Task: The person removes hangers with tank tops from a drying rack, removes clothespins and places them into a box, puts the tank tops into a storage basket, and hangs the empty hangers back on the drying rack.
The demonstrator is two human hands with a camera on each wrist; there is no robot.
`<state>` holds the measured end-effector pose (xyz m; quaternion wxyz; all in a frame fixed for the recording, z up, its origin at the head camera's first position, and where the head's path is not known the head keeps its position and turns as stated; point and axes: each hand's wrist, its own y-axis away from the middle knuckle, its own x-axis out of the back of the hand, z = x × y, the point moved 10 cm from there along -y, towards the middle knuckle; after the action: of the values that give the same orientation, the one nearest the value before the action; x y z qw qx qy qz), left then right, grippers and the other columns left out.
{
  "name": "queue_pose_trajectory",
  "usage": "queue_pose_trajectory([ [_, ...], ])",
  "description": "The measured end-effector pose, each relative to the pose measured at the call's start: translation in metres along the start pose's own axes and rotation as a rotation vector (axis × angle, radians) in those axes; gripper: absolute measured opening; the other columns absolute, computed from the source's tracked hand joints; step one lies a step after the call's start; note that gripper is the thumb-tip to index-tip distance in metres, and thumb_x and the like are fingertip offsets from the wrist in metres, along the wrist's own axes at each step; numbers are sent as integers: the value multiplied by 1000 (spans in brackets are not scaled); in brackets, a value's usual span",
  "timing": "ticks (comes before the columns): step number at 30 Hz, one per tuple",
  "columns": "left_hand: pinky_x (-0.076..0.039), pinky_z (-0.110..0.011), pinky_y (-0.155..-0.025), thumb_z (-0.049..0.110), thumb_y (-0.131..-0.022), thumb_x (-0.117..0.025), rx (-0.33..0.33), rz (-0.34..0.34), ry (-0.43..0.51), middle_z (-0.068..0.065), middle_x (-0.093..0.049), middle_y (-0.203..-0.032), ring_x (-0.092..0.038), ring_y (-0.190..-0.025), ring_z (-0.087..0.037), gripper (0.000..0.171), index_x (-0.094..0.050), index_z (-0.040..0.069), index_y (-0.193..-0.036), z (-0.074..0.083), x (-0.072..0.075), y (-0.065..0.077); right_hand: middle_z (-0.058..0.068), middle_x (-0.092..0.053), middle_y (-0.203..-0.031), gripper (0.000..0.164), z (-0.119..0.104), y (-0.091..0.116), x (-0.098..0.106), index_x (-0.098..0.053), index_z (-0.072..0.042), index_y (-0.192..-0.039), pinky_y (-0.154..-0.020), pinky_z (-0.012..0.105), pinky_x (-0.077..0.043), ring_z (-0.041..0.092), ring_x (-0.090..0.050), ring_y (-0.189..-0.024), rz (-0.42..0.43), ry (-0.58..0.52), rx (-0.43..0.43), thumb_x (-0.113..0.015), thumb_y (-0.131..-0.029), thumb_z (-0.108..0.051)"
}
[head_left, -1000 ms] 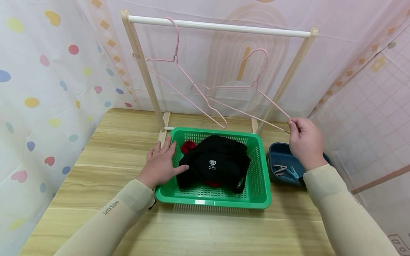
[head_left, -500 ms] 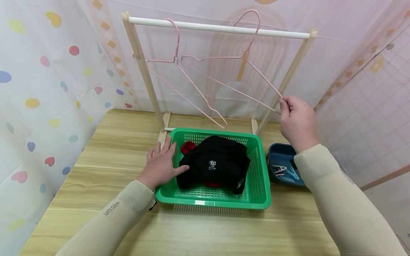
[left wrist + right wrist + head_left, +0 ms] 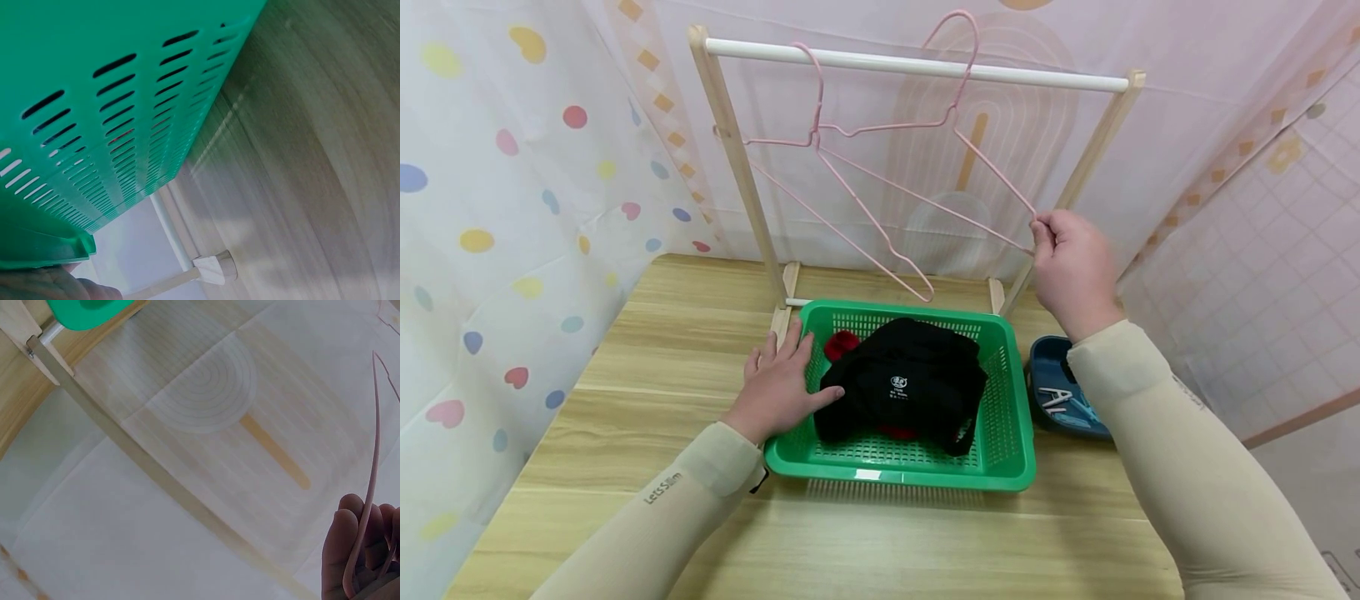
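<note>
My right hand (image 3: pixel 1073 268) pinches the lower right corner of a pink clothes hanger (image 3: pixel 996 171). Its hook arches above the white rail of a wooden rack; whether it touches the rail I cannot tell. A second pink hanger (image 3: pixel 857 204) hangs from that rail further left. In the right wrist view, curled fingers (image 3: pixel 342 540) surround the hanger's bent end. With fingers spread, my left hand (image 3: pixel 782 386) rests on the left rim of a green basket (image 3: pixel 910 477). Inside the basket lies a black garment (image 3: pixel 902 383) with a white print, partly over something red (image 3: pixel 841 344).
A dark blue bin (image 3: pixel 1047 354) with several clothes pegs (image 3: pixel 1055 397) stands right of the basket, partly behind my right forearm. The rack's wooden posts (image 3: pixel 737 167) rise behind the basket. Printed curtains (image 3: pixel 535 233) surround the wooden table (image 3: pixel 662 333).
My right hand has moved up and left with the hanger. The hanger's hook has risen from below the rail to above it. My left hand stays on the basket rim.
</note>
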<state>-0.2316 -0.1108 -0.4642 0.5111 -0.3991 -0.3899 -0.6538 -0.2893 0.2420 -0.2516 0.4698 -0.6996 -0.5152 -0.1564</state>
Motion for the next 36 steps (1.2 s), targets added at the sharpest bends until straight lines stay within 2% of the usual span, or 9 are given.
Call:
queue_pose_trajectory([
  [9,-2,-74,-124,70,-94,-63,1,-6,-11,-14,2,-178,0,-160,-56,106,-21,6,-168,-1,-1,-1,17,-70,-97,29,-2,-3,-12,-73,-2,-114,-74,43,-44,34,-60,-85,-24,35,1,-53,-111,-22],
  [16,-2,-75,-124,71,-94,-63,3,-7,-15,-15,1,-178,-2,-159,-57,107,-22,6,-168,-1,-3,-2,19,-71,-101,29,-6,-6,-19,-73,0,-114,-81,50,-49,36,-62,-90,-36,25,18,-53,-111,-21],
  [22,-2,-75,-124,70,-94,-63,6,-9,-13,-14,1,-178,-1,-159,-57,106,-22,7,-168,-2,-2,-2,20,-71,-100,27,-9,-7,-22,-73,0,-111,-80,50,-49,37,-63,-89,-39,33,26,-54,-111,-20],
  [36,0,-74,-124,70,-94,-64,6,-5,-11,-14,0,-178,-1,-159,-56,106,-22,7,-168,-1,-1,-1,19,-73,-109,27,-18,-4,-39,-73,-2,-116,-84,52,-53,36,-67,-95,-93,42,28,-53,-111,-19],
])
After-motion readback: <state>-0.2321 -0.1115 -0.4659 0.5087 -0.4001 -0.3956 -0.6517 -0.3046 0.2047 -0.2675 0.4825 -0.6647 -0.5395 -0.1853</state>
